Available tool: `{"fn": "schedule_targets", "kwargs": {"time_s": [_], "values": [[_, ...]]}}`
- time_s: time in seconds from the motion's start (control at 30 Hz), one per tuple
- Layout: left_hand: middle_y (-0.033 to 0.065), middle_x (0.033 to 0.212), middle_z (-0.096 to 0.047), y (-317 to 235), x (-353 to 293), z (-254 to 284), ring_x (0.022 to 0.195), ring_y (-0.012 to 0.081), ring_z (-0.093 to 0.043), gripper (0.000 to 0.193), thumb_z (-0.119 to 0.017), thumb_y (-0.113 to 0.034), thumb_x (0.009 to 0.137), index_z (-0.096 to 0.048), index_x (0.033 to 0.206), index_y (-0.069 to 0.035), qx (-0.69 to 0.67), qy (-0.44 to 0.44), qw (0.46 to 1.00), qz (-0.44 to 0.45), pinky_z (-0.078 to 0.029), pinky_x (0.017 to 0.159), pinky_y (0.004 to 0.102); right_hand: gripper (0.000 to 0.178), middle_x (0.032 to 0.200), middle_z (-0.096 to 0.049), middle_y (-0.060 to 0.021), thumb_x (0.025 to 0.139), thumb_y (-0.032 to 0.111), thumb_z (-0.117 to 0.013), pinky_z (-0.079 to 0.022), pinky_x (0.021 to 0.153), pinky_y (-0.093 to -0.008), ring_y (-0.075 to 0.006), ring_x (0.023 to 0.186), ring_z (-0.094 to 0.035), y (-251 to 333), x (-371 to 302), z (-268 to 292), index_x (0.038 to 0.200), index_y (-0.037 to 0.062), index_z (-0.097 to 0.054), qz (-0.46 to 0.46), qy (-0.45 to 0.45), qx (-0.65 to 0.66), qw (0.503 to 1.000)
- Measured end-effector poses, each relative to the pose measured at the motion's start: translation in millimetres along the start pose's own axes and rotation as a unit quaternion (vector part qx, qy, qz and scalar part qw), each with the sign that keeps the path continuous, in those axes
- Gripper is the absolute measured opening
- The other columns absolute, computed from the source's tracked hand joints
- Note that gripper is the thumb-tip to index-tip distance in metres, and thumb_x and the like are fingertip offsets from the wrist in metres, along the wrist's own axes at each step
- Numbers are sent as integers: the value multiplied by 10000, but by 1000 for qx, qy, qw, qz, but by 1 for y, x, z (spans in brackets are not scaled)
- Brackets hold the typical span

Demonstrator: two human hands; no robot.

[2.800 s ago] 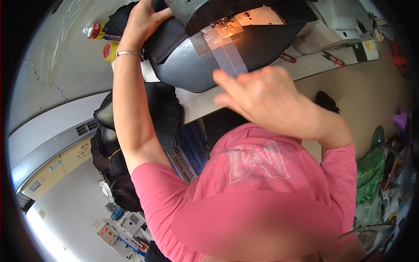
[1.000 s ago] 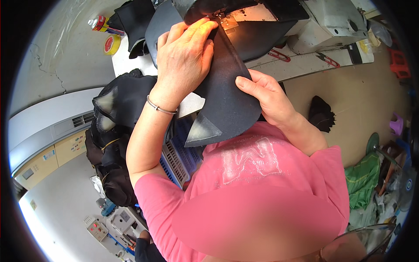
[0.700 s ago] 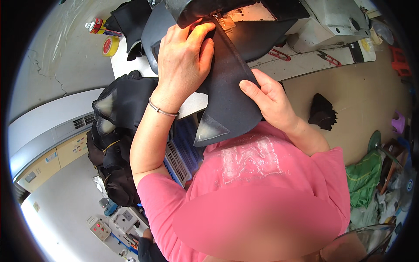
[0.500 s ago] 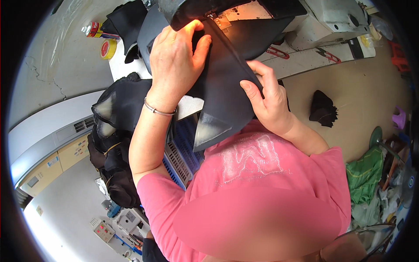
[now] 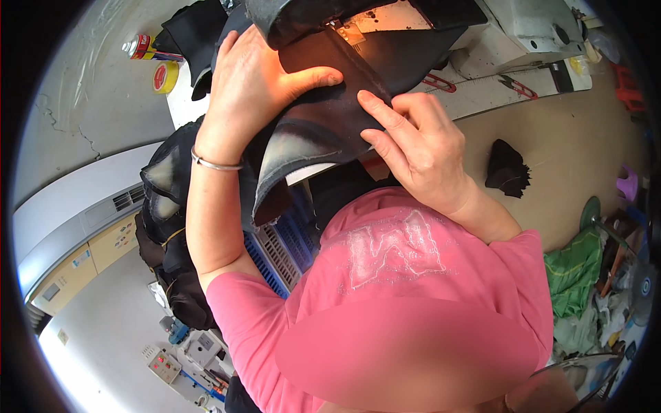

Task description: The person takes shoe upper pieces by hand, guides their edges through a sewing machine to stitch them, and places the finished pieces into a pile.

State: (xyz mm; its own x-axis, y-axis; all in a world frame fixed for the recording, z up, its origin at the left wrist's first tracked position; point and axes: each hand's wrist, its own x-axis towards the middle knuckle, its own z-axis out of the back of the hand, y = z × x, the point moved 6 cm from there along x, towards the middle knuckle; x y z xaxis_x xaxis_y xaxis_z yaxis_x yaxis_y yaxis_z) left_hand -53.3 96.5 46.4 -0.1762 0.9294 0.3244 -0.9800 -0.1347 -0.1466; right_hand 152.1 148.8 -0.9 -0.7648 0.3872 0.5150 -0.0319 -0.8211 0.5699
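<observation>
A dark, bendy fabric panel [image 5: 344, 120] with a pale triangular corner lies beneath the sewing machine head [image 5: 292, 20], where a warm lamp lights the seam strip. My left hand [image 5: 255, 89] rests flat on the panel's left part, its thumb stretched toward the seam and its fingers spread, some hidden by the machine head. On the right edge, my right hand [image 5: 423, 148] touches the fabric with its index fingertip; thumb and index are apart, and the other fingers are bent. The needle area is partly hidden.
Red-handled thread snips [image 5: 518, 87] and another red-handled tool [image 5: 439, 83] lie on the white table. Yellow tape [image 5: 165, 77] and a spray can [image 5: 141, 47] stand at the left. Dark fabric pieces [image 5: 179, 275] hang beside blue crates [image 5: 286, 241]. A black scrap [image 5: 508, 168] lies on the floor.
The panel's near corner has swung left and folded up. My left hand has slid left with its fingers spreading; my right hand has loosened its pinch on the edge.
</observation>
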Motion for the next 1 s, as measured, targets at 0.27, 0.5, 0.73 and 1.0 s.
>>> {"fn": "schedule_targets", "kwargs": {"time_s": [0.27,0.5,0.73,1.0], "values": [[108,1087,-740,13,10,18,1005,347,-659,496,-823,-401,793,-703,1167,-98,-15,79,997,-12,-464,961,415,449,1227,-651,22,827,266,-770,-379,953,-363,-197,1074,-547,20,15,5,1253,132,-722,64,-15,-128,990],[212,1205,-655,13,36,26,1214,374,-551,722,-922,-346,672,-627,1248,-25,-49,133,981,134,-377,1102,432,474,1300,-659,38,839,370,-746,-380,960,-365,-174,1104,-553,15,31,-7,1253,142,-705,83,22,-187,979],[197,1260,-642,5,34,39,1208,330,-557,808,-947,-251,609,-597,1288,11,-192,86,971,117,-414,1070,391,531,1322,-652,36,853,467,-725,-386,941,-363,-171,1085,-545,9,48,-18,1268,138,-691,90,22,-210,973],[206,1328,-616,115,53,-8,1254,327,-547,798,-928,-257,660,-577,1319,25,-181,102,970,127,-419,1071,407,530,1274,-666,15,867,484,-716,-388,961,-370,-194,1118,-541,9,63,-35,1256,124,-694,84,2,-227,970]]}}
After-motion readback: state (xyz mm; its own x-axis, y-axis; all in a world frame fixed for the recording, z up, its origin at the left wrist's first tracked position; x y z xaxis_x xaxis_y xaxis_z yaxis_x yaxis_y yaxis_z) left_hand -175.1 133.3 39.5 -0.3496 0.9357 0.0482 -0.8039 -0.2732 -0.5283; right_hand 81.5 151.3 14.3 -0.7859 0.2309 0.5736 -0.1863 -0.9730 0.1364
